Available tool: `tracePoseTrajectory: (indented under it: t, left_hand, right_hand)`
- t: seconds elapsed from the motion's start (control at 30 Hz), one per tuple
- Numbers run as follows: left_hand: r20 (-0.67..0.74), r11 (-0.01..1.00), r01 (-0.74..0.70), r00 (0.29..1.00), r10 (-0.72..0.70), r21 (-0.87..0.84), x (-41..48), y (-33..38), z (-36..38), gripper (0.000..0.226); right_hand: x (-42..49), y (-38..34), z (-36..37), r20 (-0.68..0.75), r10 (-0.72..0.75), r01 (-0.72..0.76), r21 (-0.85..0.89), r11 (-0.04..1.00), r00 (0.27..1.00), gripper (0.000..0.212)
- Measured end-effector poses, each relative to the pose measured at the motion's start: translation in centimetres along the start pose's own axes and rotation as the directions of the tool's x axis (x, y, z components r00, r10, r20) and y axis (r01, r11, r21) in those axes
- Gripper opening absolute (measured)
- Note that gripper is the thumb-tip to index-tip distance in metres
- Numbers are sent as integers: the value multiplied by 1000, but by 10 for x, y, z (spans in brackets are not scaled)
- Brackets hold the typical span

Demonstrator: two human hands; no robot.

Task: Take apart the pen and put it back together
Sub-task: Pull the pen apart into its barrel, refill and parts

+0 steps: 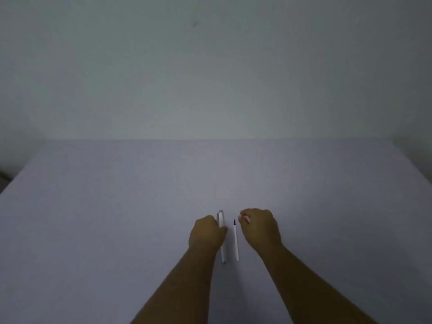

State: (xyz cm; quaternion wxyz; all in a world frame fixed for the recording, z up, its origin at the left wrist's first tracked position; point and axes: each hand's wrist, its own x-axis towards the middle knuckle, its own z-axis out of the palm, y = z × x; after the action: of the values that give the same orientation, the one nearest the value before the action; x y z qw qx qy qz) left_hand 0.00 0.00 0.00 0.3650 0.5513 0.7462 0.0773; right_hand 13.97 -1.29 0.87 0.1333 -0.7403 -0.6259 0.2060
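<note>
The white pen barrel (222, 244) lies lengthwise on the pale purple table (117, 206), its clip end pointing away from me. My left hand (205, 232) rests over its left side, with the thumb and fingers closed on the barrel near its middle. A thin white refill (236, 242) with a dark tip lies loose just to the right, parallel to the barrel. My right hand (259, 228) hovers right of the refill without touching it. Its fingers are curled together, and whether they pinch a small part is too blurred to tell.
The table runs back to a plain grey-white wall (210, 66). Its left edge (21, 176) and right edge (413, 164) slant outward toward me. A dark shape (4, 176) sits past the left edge.
</note>
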Motion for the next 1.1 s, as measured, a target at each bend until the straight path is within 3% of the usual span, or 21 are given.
tracePoseTrajectory:
  t: [0.2,0.37,0.53,0.67,0.77,0.83,0.93,1.03,1.1]
  left_hand:
    - [-11,994,78,997,-79,-70,-5,-11,28,21]
    - [-16,991,49,999,-52,-127,-2,-15,24,12]
    - [-56,984,-143,989,137,-111,-6,-5,16,14]
    - [-27,969,-229,973,228,-88,-8,-1,10,17]
    - [91,968,-252,964,252,-3,-8,-7,6,17]
    - [109,971,-237,966,234,15,-10,-14,5,18]
    - [38,979,-201,979,202,-25,-10,-20,1,16]
    - [-3,978,-200,980,201,-58,-9,-18,-3,16]
    - [-15,977,-199,980,198,-80,-10,-17,-4,17]
  right_hand:
    - [-3,12,24,-13,2,-3,-43,999,1000,26]
    - [0,5,30,-26,43,-39,139,989,999,23]
    - [15,-14,23,164,238,-288,487,824,957,30]
    - [25,-20,18,222,340,-405,562,721,914,32]
    - [31,-13,15,192,471,-479,616,625,861,37]
    - [32,-2,11,145,454,-455,539,709,879,38]
    - [24,11,10,127,302,-324,227,919,945,34]
    - [12,19,19,111,222,-224,3,975,969,32]
    - [6,22,22,80,189,-185,-57,981,979,32]
